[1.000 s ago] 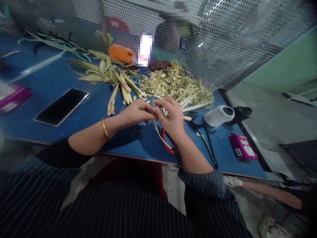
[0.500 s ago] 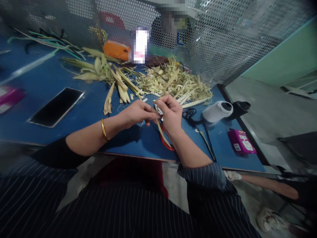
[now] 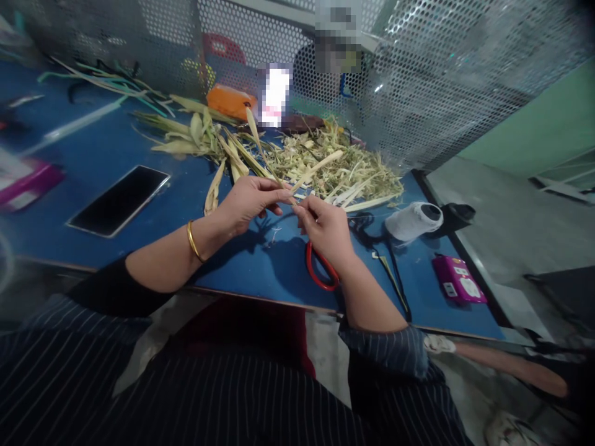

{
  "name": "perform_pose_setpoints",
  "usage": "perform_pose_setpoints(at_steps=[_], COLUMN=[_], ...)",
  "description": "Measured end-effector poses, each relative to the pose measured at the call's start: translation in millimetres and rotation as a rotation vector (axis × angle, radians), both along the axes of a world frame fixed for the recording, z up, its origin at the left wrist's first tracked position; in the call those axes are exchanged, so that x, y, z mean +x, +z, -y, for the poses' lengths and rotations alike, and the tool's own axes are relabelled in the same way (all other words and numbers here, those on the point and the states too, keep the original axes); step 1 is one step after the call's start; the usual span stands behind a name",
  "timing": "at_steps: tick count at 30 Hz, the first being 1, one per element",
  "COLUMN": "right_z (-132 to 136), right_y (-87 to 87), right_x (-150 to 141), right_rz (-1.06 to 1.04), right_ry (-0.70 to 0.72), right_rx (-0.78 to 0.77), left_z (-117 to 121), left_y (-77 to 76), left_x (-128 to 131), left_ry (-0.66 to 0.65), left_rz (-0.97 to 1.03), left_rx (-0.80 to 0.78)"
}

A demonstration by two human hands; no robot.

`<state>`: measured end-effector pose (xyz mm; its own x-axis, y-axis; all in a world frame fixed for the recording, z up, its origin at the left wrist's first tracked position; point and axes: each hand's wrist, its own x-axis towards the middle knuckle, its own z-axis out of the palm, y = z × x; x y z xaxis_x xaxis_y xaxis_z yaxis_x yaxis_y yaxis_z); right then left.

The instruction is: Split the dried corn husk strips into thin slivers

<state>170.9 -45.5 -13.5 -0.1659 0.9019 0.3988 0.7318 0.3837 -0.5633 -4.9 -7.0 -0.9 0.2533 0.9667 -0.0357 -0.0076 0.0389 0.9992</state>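
Pale-yellow dry husk strips (image 3: 320,168) are now fanning into a V above the blue flat-topped table (image 3: 246,269). Left hand (image 3: 246,201) and right hand (image 3: 330,232) are pinching their base. Probably weighing little, bending easily, risking lengthwise splits; base offering safest hold.

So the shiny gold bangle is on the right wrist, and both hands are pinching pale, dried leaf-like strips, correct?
Not quite: the head view shows the shiny gold bangle on the left wrist, not the right. The left hand and right hand do both pinch the pale, dried leaf-like strips.
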Motion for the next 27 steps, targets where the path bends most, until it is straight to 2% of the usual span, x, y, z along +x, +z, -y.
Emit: perform_pose_setpoints(at_steps=[4,6,8,11,13,15,18,23,27], right_z=[5.6,5.8,3.0,-4.6,-8.9,-10.9,-10.8,-9.8,-10.6], right_y=[-6.3,-7.0,-6.4,-4.6,-4.1,-4.5,-7.1,-14.4,-17.9], right_x=[-10.8,-12.7,-11.9,-7.9,-6.0,-5.7,-7.4,-9.1,-9.2], right_rz=[0.169,0.129,-0.086,-0.588,-0.845,-0.962,-0.972,-0.853,-0.811], right_ry=[0.095,0.146,0.148,0.081,0.038,0.037,0.034,-0.022,-0.060], right_rx=[0.145,0.110,-0.028,-0.254,-0.298,-0.284,-0.236,-0.089,-0.075], left_z=[2.4,1.7,-0.3,-2.5,-1.8,0.5,5.5,11.5,10.0], left_y=[-6.3,-7.6,-7.1,-3.7,-1.2,0.2,0.5,-1.0,-5.2], left_x=[7.7,8.9,7.1,2.0,-0.2,-0.3,2.6,7.9,7.4], left_ry=[0.078,0.082,0.075,0.019,-0.043,-0.091,-0.126,-0.184,-0.274], left_rz=[-0.005,-0.014,0.004,0.057,0.062,0.041,-0.022,-0.128,-0.163], left_rx=[0.024,0.015,-0.007,-0.068,-0.096,-0.096,-0.062,0.019,0.126])
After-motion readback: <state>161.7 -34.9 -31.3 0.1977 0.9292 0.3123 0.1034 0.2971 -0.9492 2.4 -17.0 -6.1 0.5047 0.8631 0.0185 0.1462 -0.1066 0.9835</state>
